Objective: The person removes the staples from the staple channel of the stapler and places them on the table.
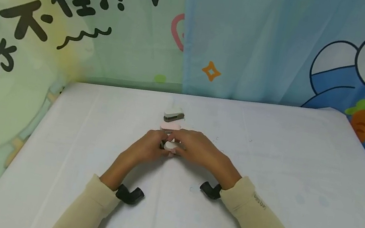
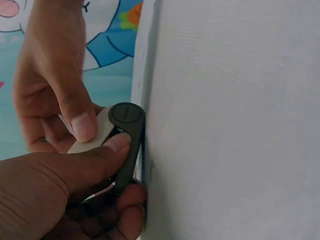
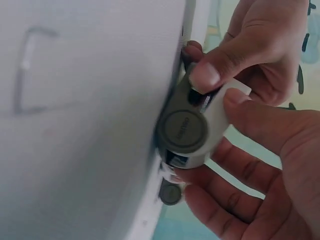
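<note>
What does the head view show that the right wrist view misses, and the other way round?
Only the head view shows a second stapler lying farther back on the white table, something pink just behind the hands, both beige sleeves and the cartoon curtains. Only the right wrist view shows the round grey pivot disc of the held stapler, and a loose bent staple on the cloth. Both show the left hand and right hand together gripping that white-and-grey stapler at the table.
</note>
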The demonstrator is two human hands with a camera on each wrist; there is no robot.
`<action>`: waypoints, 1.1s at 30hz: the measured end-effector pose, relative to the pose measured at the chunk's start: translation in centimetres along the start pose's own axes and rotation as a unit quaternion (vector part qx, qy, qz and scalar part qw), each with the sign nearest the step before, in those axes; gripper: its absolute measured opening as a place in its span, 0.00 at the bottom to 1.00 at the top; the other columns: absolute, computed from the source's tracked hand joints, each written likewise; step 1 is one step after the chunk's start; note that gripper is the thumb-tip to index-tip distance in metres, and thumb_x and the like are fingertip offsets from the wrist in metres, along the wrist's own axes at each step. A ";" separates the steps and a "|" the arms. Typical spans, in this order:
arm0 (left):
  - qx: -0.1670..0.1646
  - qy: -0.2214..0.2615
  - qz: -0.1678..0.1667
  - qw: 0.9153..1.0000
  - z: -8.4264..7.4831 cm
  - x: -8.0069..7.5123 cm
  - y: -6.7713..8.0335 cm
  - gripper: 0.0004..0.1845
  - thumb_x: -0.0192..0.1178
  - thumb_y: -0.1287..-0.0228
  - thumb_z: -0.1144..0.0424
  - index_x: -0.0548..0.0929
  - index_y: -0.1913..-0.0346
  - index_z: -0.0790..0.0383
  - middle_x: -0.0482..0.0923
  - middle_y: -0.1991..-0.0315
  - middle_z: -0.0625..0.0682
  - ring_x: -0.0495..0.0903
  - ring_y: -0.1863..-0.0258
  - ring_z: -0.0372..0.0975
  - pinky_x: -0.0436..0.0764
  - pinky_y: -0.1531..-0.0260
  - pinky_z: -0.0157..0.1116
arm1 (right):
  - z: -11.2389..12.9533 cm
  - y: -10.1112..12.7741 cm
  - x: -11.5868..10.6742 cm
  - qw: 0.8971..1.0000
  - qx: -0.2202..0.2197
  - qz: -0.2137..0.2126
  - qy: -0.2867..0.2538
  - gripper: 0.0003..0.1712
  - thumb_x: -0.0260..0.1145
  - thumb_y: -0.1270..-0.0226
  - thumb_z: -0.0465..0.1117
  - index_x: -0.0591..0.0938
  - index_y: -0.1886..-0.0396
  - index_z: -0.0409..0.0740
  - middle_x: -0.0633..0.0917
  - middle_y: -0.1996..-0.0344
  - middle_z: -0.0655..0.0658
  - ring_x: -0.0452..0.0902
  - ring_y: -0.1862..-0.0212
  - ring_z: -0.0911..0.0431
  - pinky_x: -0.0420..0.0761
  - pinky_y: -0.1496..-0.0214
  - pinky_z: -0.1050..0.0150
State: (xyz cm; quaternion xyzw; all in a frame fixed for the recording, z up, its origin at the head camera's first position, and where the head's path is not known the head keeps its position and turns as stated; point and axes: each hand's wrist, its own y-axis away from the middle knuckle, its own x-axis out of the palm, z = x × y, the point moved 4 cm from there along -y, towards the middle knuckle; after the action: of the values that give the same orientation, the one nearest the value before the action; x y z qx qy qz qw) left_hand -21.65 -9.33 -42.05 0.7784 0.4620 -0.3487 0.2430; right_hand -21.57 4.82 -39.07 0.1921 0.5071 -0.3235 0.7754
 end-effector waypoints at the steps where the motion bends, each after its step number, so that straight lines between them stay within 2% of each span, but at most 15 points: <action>1: -0.002 0.005 -0.001 1.000 0.1 0.1 0.0 0.09 0.71 0.41 0.64 0.80 0.68 0.62 0.71 0.77 0.47 0.68 0.75 0.38 0.68 0.75 0.34 | 0.2 0.1 0.1 1.000 -0.014 0.000 0.018 0.17 0.71 0.36 0.41 0.82 0.48 0.49 0.82 0.54 0.49 0.79 0.55 0.54 0.76 0.53 0.58; 5: -0.001 0.025 0.004 1.000 0.4 0.7 0.0 0.11 0.71 0.42 0.63 0.78 0.72 0.60 0.67 0.79 0.47 0.67 0.76 0.37 0.66 0.76 0.33 | 0.9 0.6 0.2 0.994 -0.072 -0.016 0.087 0.13 0.72 0.38 0.41 0.82 0.54 0.52 0.79 0.63 0.49 0.73 0.70 0.54 0.74 0.66 0.61; 8: 0.007 0.042 0.014 0.999 0.3 1.1 0.0 0.09 0.71 0.41 0.64 0.79 0.70 0.60 0.69 0.79 0.47 0.68 0.76 0.37 0.68 0.75 0.34 | 0.8 1.1 0.2 0.994 -0.078 -0.017 0.074 0.11 0.68 0.35 0.37 0.79 0.54 0.49 0.77 0.63 0.49 0.69 0.74 0.56 0.73 0.67 0.63; 13: 0.002 0.044 0.014 0.999 0.3 1.2 0.0 0.10 0.72 0.44 0.65 0.81 0.64 0.64 0.79 0.71 0.47 0.75 0.70 0.36 0.75 0.68 0.34 | -0.4 2.1 -0.3 0.999 -0.027 -0.008 -0.039 0.17 0.61 0.30 0.32 0.71 0.45 0.48 0.78 0.53 0.50 0.71 0.70 0.57 0.73 0.61 0.61; 17: -0.008 0.040 0.006 0.999 0.8 0.9 0.0 0.12 0.74 0.46 0.64 0.82 0.62 0.65 0.80 0.69 0.48 0.77 0.68 0.37 0.77 0.65 0.35 | -1.1 2.3 -0.7 0.996 -0.027 -0.006 -0.083 0.19 0.60 0.29 0.31 0.71 0.42 0.47 0.77 0.50 0.49 0.72 0.63 0.57 0.74 0.58 0.59; 20: -0.002 0.043 0.011 0.999 0.9 0.8 0.0 0.13 0.74 0.47 0.64 0.83 0.63 0.65 0.79 0.67 0.48 0.77 0.68 0.37 0.77 0.64 0.35 | -1.3 2.3 -0.8 0.995 -0.016 0.012 -0.097 0.18 0.60 0.29 0.31 0.72 0.42 0.46 0.77 0.51 0.48 0.72 0.59 0.55 0.73 0.55 0.58; 24: 0.009 0.042 0.020 0.999 1.0 0.7 0.0 0.13 0.74 0.47 0.65 0.82 0.63 0.66 0.78 0.67 0.49 0.76 0.68 0.36 0.76 0.66 0.34 | -1.7 2.4 -1.3 0.994 0.026 0.034 -0.105 0.14 0.62 0.31 0.30 0.75 0.48 0.42 0.78 0.54 0.47 0.74 0.54 0.53 0.73 0.51 0.55; 28: 0.009 0.044 0.019 0.999 0.9 0.5 0.0 0.13 0.74 0.47 0.65 0.82 0.62 0.66 0.78 0.69 0.49 0.75 0.69 0.36 0.76 0.67 0.34 | -2.3 2.6 -1.7 0.994 0.054 0.046 -0.084 0.09 0.63 0.34 0.27 0.81 0.57 0.40 0.81 0.57 0.47 0.76 0.50 0.51 0.74 0.48 0.53; 33: 0.009 0.039 0.015 0.999 1.0 0.3 -0.1 0.13 0.74 0.47 0.65 0.81 0.63 0.65 0.78 0.68 0.48 0.75 0.69 0.37 0.76 0.67 0.34 | -2.6 2.5 -2.0 0.996 0.057 0.057 -0.047 0.07 0.64 0.36 0.28 0.85 0.63 0.41 0.83 0.60 0.49 0.77 0.53 0.52 0.76 0.51 0.54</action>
State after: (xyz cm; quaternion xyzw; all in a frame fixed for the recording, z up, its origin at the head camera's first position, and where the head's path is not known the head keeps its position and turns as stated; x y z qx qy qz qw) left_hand -21.91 -9.78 -42.92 0.8005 0.4559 -0.3186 0.2233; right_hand -22.11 8.88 -38.36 0.2492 0.4395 -0.3154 0.8033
